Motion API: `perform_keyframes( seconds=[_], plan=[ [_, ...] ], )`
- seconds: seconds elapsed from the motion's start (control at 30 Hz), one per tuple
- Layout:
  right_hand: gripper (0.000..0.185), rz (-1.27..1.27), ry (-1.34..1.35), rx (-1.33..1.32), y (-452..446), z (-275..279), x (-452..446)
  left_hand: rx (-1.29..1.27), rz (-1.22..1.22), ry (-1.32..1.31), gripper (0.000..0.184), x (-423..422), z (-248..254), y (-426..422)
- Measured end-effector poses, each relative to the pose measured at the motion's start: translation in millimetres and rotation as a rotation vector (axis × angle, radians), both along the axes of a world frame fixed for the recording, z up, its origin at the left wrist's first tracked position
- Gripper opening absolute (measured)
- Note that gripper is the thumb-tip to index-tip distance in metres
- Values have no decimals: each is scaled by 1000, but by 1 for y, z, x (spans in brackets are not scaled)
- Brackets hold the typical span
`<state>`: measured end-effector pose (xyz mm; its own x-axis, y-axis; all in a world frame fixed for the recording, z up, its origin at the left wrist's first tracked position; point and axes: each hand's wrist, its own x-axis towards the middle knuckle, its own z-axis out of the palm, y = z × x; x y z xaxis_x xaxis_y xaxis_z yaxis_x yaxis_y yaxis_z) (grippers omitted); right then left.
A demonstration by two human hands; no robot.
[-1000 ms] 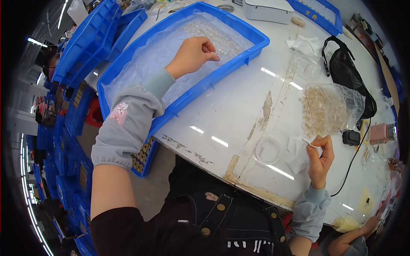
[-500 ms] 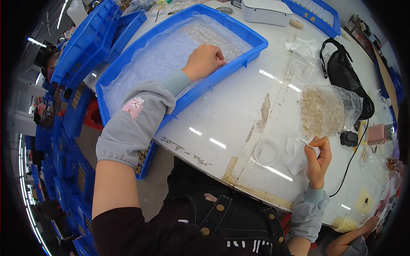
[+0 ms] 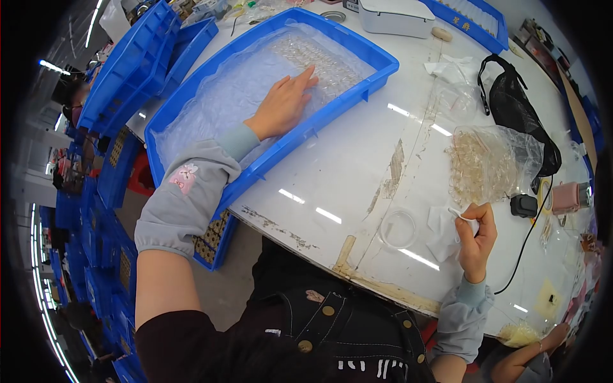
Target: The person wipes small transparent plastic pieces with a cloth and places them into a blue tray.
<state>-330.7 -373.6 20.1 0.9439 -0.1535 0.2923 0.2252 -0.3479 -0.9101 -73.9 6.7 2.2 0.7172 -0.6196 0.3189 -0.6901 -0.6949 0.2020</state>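
Observation:
My left hand [image 3: 284,105] is over the blue tray [image 3: 268,167], its fingers stretched out and apart. The fingertips reach the edge of several rows of small clear glass-like pieces [image 3: 325,64], which lie on crinkled translucent plastic sheeting [image 3: 223,96]. Whether they touch the pieces I cannot tell. At the right, my right hand [image 3: 476,239] is closed, thumb against fingers, on a small white cloth-like piece [image 3: 454,212]. Beside that hand lie a flat white sheet [image 3: 439,236] and a clear ring [image 3: 397,230].
A clear bag of small pale pieces [image 3: 482,166], a black mesh pouch [image 3: 520,115] and a small black case [image 3: 523,205] lie at the right. A white box [image 3: 396,18] stands at the back. Stacked blue crates [image 3: 128,64] are at the left. Another person's hand [image 3: 554,335] is at lower right.
My left hand has drawn back leftward from the tray's near right side, and its curled fingers have straightened out. My right hand stays in place with the white piece.

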Motion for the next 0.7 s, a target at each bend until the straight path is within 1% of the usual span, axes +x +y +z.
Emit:
perform_keyframes(
  seconds=[0.27,0.37,0.47,0.57,0.67,0.7],
  plan=[
    [15,-2,-5,0,-1,-2,0,9,13,16,58,1,-13,2],
    [15,-1,-11,-12,-1,-1,1,-29,-1,-4,54,0,-19,4],
    [15,-2,-3,-8,0,0,1,-66,6,42,51,-1,-18,5],
    [15,-2,0,-9,-1,-1,1,-129,19,48,52,1,-14,5],
    [15,-2,3,-10,-1,-1,1,-154,86,5,63,3,-3,4],
    [15,-4,2,-10,0,0,1,-99,173,-16,69,7,-5,3]
  ],
)
